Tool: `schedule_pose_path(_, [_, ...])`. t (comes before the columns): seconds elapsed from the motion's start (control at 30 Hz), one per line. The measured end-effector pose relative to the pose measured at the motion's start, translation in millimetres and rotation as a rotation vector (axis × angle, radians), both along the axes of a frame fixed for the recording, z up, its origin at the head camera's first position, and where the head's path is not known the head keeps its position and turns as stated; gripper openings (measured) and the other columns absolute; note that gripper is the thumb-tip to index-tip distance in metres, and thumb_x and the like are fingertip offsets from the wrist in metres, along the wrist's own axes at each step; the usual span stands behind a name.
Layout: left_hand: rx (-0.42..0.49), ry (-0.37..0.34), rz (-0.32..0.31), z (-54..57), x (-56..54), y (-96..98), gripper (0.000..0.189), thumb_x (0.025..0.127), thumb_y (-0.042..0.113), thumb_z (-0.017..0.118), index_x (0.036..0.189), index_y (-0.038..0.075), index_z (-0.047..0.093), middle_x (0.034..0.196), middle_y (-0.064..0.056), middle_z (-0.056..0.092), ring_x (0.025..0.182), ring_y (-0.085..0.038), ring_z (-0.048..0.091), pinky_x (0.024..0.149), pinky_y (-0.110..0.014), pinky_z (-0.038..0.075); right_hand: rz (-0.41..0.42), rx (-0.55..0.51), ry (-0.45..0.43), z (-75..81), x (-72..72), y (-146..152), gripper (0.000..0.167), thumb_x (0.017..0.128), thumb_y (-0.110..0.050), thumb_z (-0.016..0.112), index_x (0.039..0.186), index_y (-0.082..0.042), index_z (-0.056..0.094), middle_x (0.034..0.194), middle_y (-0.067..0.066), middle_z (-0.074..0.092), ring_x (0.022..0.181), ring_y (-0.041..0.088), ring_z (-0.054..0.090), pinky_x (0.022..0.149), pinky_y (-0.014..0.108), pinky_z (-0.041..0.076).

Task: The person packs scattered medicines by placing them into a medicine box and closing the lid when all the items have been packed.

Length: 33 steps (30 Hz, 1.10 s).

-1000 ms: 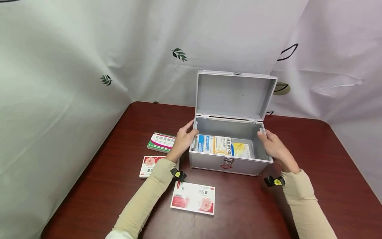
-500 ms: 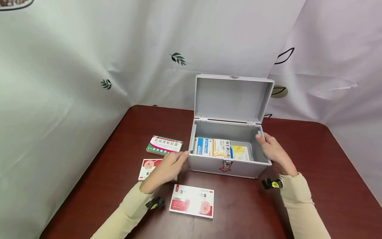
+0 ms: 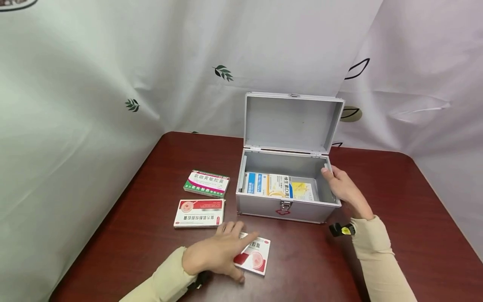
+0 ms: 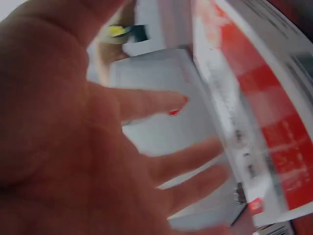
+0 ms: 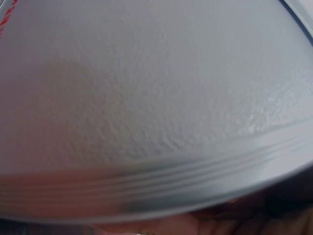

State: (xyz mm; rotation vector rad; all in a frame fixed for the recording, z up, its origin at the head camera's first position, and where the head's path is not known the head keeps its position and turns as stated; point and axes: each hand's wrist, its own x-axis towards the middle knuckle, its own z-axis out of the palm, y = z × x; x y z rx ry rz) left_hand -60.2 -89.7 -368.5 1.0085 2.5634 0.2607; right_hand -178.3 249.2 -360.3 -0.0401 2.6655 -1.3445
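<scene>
Left hand spread wide over nearest red-and-white flat cardboard carton on glossy dark-red counter, contact unclear; right hand grips side wall of open silver metal case, seemingly steadying it.

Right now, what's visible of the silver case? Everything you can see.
The silver case is rectangular, gray and metal-looking, with ribbed edging. Its lid stands open at the back. A metal latch sits mid-front, just above a red emblem. The case stands upright on the dark red table, front toward the person. Printed boxes lie inside along the front. The right hand grips its right wall.
</scene>
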Motion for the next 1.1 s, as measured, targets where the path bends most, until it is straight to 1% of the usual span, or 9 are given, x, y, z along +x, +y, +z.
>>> schedule_pose_path(0.1, [-0.036,0.084,0.021,-9.6,-2.3,6.4,0.096,0.058,0.045,0.082,0.139,0.022,0.037,0.132,-0.01,0.034,0.123,-0.026,0.03,0.102,-0.05,0.024,0.004,0.005,0.0,-1.0,-0.6,0.8,0.063,0.099,-0.039,0.029,0.144,0.003,0.019,0.138,0.031,0.033,0.117,0.038,0.039,0.094,0.051,0.037])
schedule_pose_path(0.23, [-0.058,0.094,0.002,-16.6,-6.5,9.6,0.088,0.057,0.04,0.084,0.133,0.021,0.044,0.114,-0.001,0.041,0.107,-0.018,0.039,0.092,-0.037,0.036,0.02,0.012,0.006,-1.1,-1.8,0.6,0.063,0.099,-0.039,0.029,0.144,0.004,0.019,0.136,0.031,0.035,0.115,0.039,0.041,0.091,0.048,0.039])
schedule_pose_path(0.4, [-0.107,0.105,-0.061,-8.9,-7.7,8.8,0.077,0.055,0.046,0.083,0.122,0.022,0.052,0.097,0.004,0.042,0.087,-0.012,0.042,0.073,-0.027,0.041,0.013,-0.01,-0.017,-0.1,-2.3,-1.5,0.064,0.098,-0.041,0.03,0.144,0.002,0.019,0.137,0.03,0.035,0.115,0.038,0.042,0.089,0.046,0.04])
schedule_pose_path(0.53, [-0.026,0.037,-0.136,14.9,-10.1,6.5,0.076,0.059,0.05,0.079,0.124,0.021,0.052,0.1,0.006,0.044,0.088,-0.007,0.044,0.073,-0.02,0.043,-0.001,0.001,-0.026,1.0,-1.1,-0.7,0.067,0.098,-0.044,0.03,0.145,0.002,0.017,0.139,0.03,0.032,0.118,0.038,0.039,0.094,0.05,0.036])
schedule_pose_path(0.67, [0.05,-0.065,-0.199,50.5,-16.2,7.1,0.08,0.064,0.054,0.075,0.131,0.021,0.047,0.108,0.005,0.044,0.095,-0.005,0.045,0.079,-0.018,0.042,0.001,0.006,-0.034,0.1,0.5,1.8,0.068,0.098,-0.045,0.029,0.145,0.002,0.017,0.138,0.03,0.033,0.117,0.038,0.04,0.092,0.049,0.038])
schedule_pose_path(0.77, [0.082,-0.068,-0.209,76.1,-25.1,10.6,0.083,0.065,0.054,0.073,0.134,0.019,0.043,0.107,0.006,0.045,0.091,-0.005,0.045,0.074,-0.018,0.043,0.001,-0.005,-0.041,-1.0,1.4,2.9,0.067,0.098,-0.044,0.029,0.145,0.002,0.018,0.135,0.03,0.036,0.113,0.039,0.044,0.087,0.046,0.043])
schedule_pose_path(0.83, [0.105,-0.027,-0.196,89.9,-32.2,14.4,0.084,0.066,0.054,0.072,0.135,0.017,0.043,0.101,0.007,0.044,0.084,-0.005,0.045,0.067,-0.017,0.042,0.002,-0.017,-0.036,-1.2,1.7,2.9,0.065,0.098,-0.042,0.029,0.144,0.003,0.019,0.134,0.031,0.038,0.111,0.039,0.046,0.085,0.045,0.044])
schedule_pose_path(0.93, [0.138,0.049,-0.127,105.1,-43.3,21.3,0.083,0.067,0.055,0.07,0.134,0.014,0.043,0.1,0.005,0.044,0.081,-0.007,0.045,0.062,-0.018,0.042,0.007,-0.04,-0.031,-0.7,1.3,2.0,0.065,0.098,-0.042,0.03,0.144,0.003,0.018,0.133,0.032,0.038,0.109,0.039,0.047,0.084,0.047,0.046])
schedule_pose_path(1.1, [0.18,0.143,0.036,117.5,-63.2,36.9,0.075,0.068,0.06,0.064,0.126,0.015,0.048,0.093,0.005,0.047,0.077,-0.008,0.048,0.058,-0.019,0.043,0.019,-0.048,-0.041,1.2,0.3,1.3,0.065,0.099,-0.041,0.029,0.144,0.003,0.017,0.133,0.031,0.037,0.11,0.039,0.046,0.085,0.048,0.046])
